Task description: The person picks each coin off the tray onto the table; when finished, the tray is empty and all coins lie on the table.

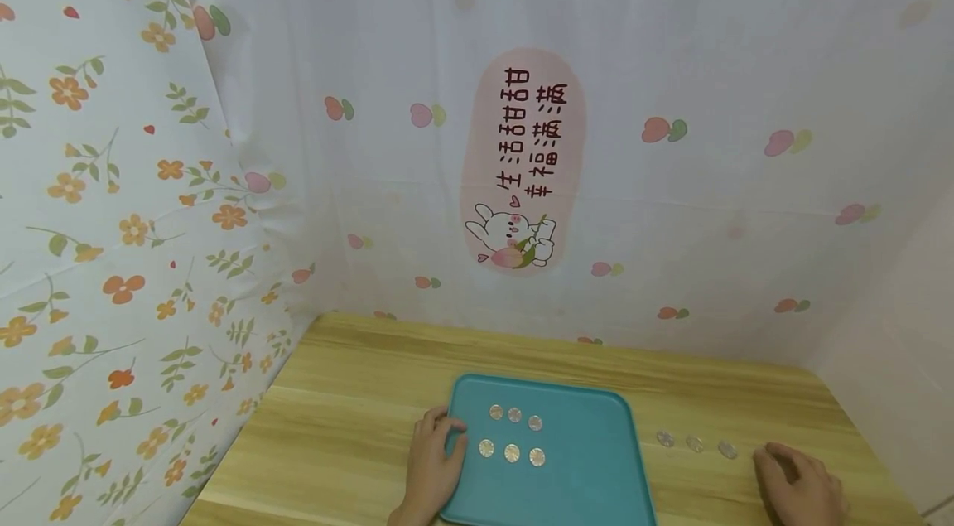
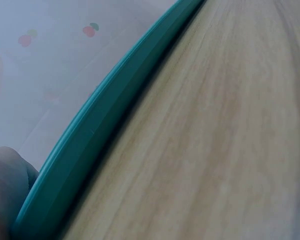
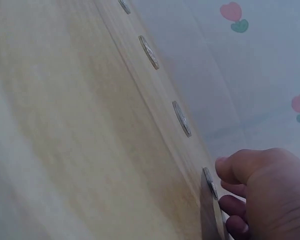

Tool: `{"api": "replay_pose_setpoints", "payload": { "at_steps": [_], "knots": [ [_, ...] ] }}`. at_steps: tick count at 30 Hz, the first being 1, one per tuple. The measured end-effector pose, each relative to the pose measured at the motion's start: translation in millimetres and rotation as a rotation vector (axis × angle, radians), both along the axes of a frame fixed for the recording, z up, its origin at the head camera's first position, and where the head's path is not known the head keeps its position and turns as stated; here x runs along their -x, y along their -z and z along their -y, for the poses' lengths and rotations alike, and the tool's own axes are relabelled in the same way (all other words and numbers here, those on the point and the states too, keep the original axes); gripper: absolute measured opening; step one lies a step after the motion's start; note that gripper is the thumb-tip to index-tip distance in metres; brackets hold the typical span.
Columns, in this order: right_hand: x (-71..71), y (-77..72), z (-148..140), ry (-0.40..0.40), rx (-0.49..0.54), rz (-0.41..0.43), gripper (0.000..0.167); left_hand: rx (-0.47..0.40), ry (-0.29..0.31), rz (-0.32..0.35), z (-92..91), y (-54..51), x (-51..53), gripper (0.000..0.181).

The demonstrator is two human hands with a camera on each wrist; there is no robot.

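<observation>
My left hand (image 1: 435, 461) holds the left rim of a shallow teal tray (image 1: 589, 460); part of that hand (image 2: 7, 190) shows beyond the rim in the left wrist view, its other fingers hidden there. Several round silvery coins (image 1: 512, 453) lie in two rows on the tray's left half. To the tray's right my right hand (image 1: 801, 486) is low over the table, at the end of a row of coins (image 1: 695, 444). In the right wrist view, its loosely bent thumb and fingers are beside the nearest coin (image 3: 210, 183), with no clear grip visible.
A wood-grain table (image 1: 358, 393) carries the tray and the coin row. Behind it hangs a pale printed curtain (image 1: 395, 203) with a rabbit picture, and a flowered curtain (image 1: 112, 219) hangs at left. A plain pale wall (image 1: 894, 344) bounds the right side.
</observation>
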State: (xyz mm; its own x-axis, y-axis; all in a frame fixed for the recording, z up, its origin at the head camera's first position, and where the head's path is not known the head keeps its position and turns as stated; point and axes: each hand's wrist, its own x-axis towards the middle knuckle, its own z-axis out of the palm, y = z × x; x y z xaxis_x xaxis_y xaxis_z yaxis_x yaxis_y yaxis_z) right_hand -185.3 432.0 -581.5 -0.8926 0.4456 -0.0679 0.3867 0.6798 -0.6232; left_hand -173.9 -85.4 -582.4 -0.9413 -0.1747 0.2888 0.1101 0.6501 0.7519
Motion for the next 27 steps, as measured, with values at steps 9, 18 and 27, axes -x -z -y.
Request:
{"api": "replay_pose_setpoints", "payload": {
  "at_steps": [9, 18, 27],
  "knots": [
    [0.9, 2.4, -1.0, 0.062, 0.080, -0.018, 0.075, -0.014, 0.014, 0.003, 0.6, 0.8, -0.2, 0.010],
    [0.4, 0.8, 1.0, 0.091, 0.097, -0.060, 0.074, -0.031, 0.017, 0.003, 1.4, 1.3, 0.2, 0.009],
    [2.5, -0.3, 2.0, 0.240, 0.178, -0.136, 0.063, -0.021, 0.020, 0.003, 1.4, 1.0, 0.4, 0.009]
  ]
}}
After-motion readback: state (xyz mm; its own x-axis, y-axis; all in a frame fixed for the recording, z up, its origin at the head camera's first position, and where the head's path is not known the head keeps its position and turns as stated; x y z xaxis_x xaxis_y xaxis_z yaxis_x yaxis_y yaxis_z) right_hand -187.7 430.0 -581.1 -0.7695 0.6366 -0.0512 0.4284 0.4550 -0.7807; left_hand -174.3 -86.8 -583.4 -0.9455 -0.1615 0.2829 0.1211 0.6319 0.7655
